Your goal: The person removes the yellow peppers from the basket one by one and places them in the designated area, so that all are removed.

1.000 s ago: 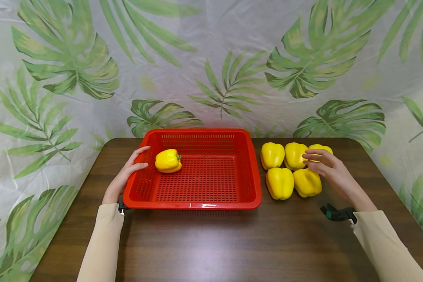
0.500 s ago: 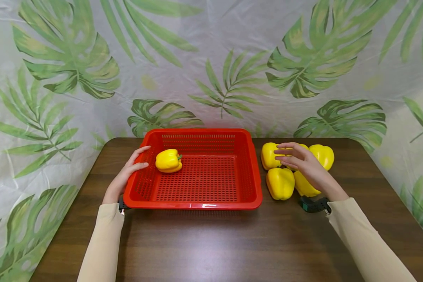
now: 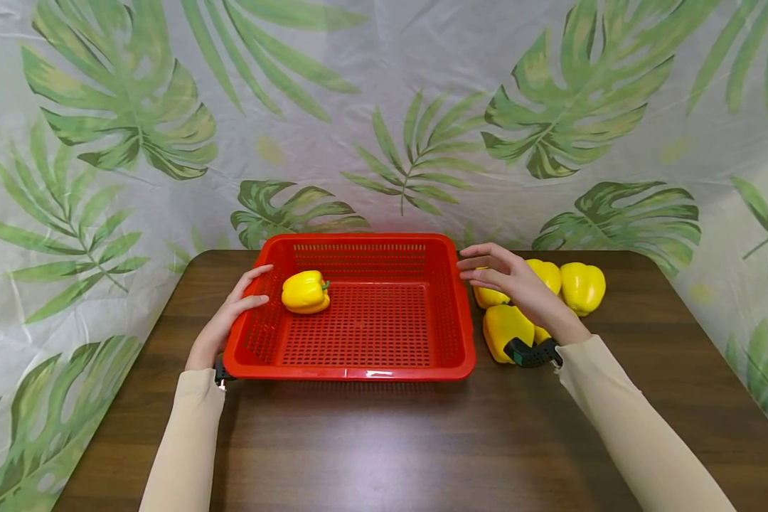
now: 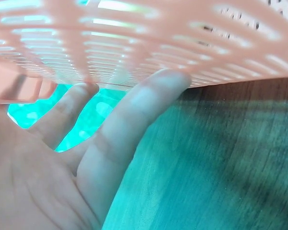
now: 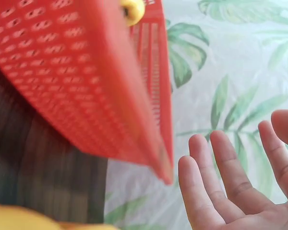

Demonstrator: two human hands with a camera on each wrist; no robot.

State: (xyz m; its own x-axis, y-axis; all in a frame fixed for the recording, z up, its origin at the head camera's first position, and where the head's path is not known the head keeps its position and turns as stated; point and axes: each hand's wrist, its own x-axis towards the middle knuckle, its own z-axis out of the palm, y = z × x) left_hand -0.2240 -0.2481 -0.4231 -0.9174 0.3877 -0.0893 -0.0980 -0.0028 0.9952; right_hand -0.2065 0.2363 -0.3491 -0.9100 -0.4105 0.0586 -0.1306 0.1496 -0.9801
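Observation:
A red perforated plastic basket (image 3: 358,372) stands on the table, holding one yellow bell pepper (image 3: 305,292) near its left side. At the basket's left rim my left hand (image 3: 227,313) stays with fingers extended; its fingertips rest along the slotted side wall (image 4: 221,43) in the left wrist view. My right hand (image 3: 515,281) hovers over the yellow peppers on the right, fingertips close to the basket's right rim. Its fingers (image 5: 235,170) are spread with nothing in them. Some of those peppers are partly hidden behind the right hand and its wrist strap.
Several yellow bell peppers, including one in front (image 3: 505,328) and one at the back right (image 3: 582,286), are grouped right of the basket. The brown wooden table (image 3: 371,441) ends against a leaf-patterned cloth (image 3: 416,85) at the back.
My right hand has moved left across the peppers to beside the basket's right rim. The left hand, basket and peppers have stayed in place.

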